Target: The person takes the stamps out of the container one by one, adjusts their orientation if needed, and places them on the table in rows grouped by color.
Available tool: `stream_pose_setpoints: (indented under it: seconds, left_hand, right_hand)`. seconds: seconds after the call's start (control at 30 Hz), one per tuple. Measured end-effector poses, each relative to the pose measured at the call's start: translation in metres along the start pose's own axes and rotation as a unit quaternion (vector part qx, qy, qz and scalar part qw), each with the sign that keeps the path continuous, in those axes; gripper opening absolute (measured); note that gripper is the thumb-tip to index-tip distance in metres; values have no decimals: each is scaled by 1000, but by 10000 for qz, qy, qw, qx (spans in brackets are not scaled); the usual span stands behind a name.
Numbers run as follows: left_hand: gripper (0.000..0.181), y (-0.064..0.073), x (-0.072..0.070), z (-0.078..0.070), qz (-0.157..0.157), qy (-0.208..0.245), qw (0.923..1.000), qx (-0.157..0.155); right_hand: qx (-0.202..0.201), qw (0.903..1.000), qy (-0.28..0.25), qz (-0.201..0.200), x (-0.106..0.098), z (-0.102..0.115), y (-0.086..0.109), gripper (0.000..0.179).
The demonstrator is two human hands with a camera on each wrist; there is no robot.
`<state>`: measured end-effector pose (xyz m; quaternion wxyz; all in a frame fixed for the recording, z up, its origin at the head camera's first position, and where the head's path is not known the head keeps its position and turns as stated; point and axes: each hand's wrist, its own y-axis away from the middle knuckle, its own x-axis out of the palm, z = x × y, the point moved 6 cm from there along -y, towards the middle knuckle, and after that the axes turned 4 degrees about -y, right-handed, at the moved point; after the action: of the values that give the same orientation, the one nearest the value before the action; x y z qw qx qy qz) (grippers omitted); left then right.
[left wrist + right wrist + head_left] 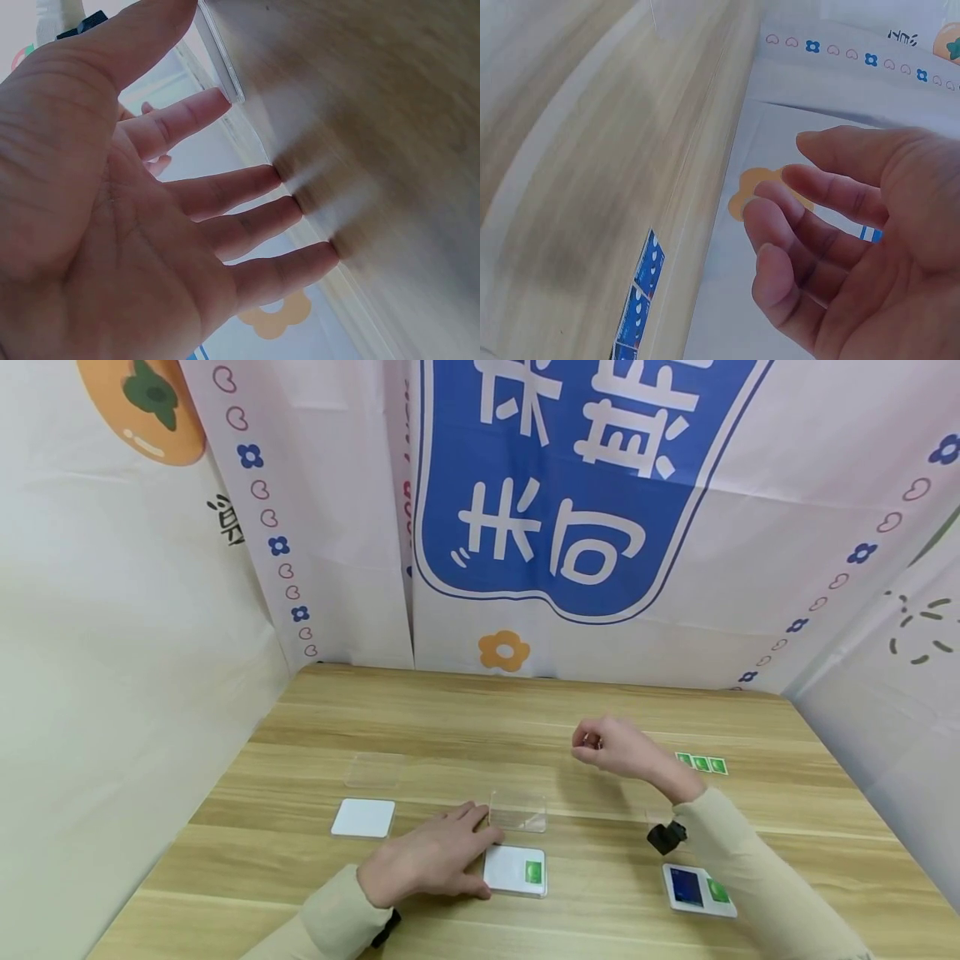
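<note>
My left hand (442,856) lies low on the table with fingers spread. Its thumb and index tips are at the left and far edges of a white card in a clear case (506,870), which bears a small green sticker (533,872). In the left wrist view the index fingertip is right at the corner of the case (221,56), and the other fingertips rest on the table. My right hand (617,747) is raised above the table, loosely curled, with nothing visible between its fingers. Beyond its wrist lie three small green stickers (701,764), bluish in the right wrist view.
A clear plastic cover (517,812) lies behind the middle case, another (375,770) farther left. A plain white card (363,818) sits front left. At front right, a white case (700,891) with a dark-blue and a green patch is partly under the right sleeve. A printed cloth (337,527) hangs behind.
</note>
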<state>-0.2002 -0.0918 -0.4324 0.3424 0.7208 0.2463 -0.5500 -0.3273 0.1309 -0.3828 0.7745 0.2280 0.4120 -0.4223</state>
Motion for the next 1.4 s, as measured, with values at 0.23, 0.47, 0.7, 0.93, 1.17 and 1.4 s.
stream_pose_setpoints:
  seconds: [0.23,0.47,0.7,0.93,1.17,1.4]
  left_hand:
    - [63,1,0,0,27,5,10000,-43]
    - [63,1,0,0,24,-5,10000,-65]
    - [62,-1,1,1,-10,-92,9999,-50]
    - [62,-1,1,1,-14,-80,10000,-52]
    - [62,-1,2,2,-10,-71,10000,-38]
    - [61,-1,2,2,-50,-78,10000,-6]
  right_hand:
    - [-72,9999,-143,-21,10,3,3,5]
    - [-215,9995,-239,37,22,7,10,5]
    - [-138,9992,-306,196,30,14,19,6]
    - [-254,9991,-254,227,35,23,26,5]
    - [-455,9984,-216,260,44,32,32,4]
    - [-548,9979,-155,299,52,38,37,4]
